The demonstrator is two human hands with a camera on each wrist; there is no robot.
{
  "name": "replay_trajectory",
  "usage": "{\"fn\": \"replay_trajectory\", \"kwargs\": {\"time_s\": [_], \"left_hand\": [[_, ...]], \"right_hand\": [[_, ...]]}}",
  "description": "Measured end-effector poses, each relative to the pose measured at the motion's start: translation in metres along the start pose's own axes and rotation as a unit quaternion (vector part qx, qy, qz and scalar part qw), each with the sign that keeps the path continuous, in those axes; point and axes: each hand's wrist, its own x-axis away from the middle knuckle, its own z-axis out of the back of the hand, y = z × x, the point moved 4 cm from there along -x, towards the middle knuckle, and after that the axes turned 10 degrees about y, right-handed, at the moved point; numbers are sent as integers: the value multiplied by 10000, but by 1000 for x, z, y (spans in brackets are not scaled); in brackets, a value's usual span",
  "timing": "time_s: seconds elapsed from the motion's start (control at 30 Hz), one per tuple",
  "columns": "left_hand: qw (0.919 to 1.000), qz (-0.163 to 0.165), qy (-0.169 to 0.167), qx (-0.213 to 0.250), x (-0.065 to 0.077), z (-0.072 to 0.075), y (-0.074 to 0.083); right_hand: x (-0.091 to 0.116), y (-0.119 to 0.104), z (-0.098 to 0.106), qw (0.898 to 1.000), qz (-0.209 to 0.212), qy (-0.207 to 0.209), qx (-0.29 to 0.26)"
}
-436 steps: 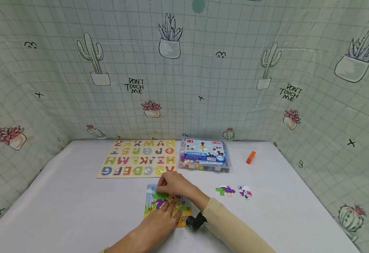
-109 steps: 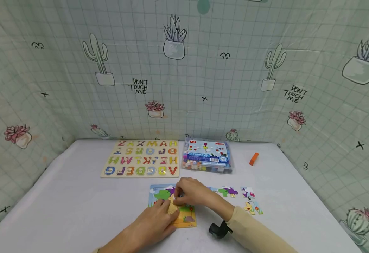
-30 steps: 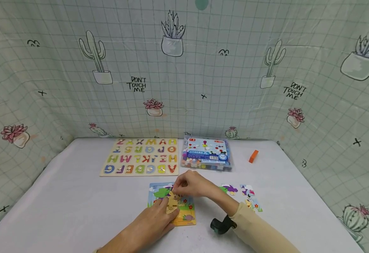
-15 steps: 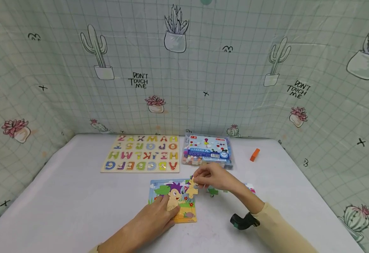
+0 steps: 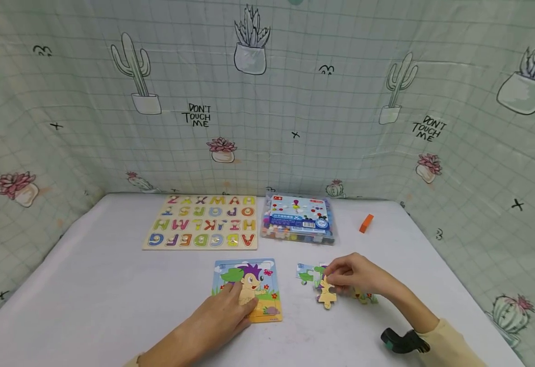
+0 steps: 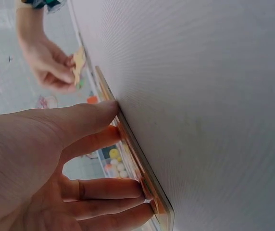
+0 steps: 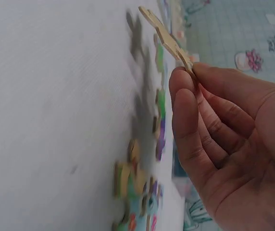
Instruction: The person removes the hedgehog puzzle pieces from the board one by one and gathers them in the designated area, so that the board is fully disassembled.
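Observation:
My left hand rests on a picture puzzle board showing a purple-haired character. In the left wrist view, the thumb lies at the board's edge and the extended fingers touch its face. Off to the board's right, my right hand pinches a tan jigsaw piece between thumb and fingertips. The right wrist view has this piece raised above the table, tilted. Loose jigsaw pieces lie behind and beneath the right hand, which partly covers them.
An alphabet peg board lies at the back left. Beside it stands a clear box of coloured parts. Farther right is an orange block. A patterned cloth hangs behind the white table.
From over the puzzle board, my right hand has carried the tan jigsaw piece rightward to the loose pieces. The board's picture is more exposed. My left hand stays on the board.

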Motion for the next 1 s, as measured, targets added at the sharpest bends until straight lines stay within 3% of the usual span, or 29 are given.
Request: {"fn": "replay_trajectory", "kwargs": {"time_s": [0.23, 0.43, 0.67, 0.83, 1.0], "left_hand": [[10000, -13, -16, -39, 0, 1, -1], [10000, -17, -40, -40, 1, 1, 0], [9995, 152, -269, 36, 0, -2, 1], [9988, 206, -419, -143, 1, -1, 6], [9964, 336, -718, -306, 2, 1, 11]], "right_hand": [[13, 13, 7, 9994, 158, 277, 149], [13, 18, 4, 9934, 179, 666, 913], [13, 9, 2, 9802, 95, 938, 1741], [14, 0, -1, 9606, 189, 1114, 2539], [16, -6, -4, 9509, 135, 1189, 2854]]}}
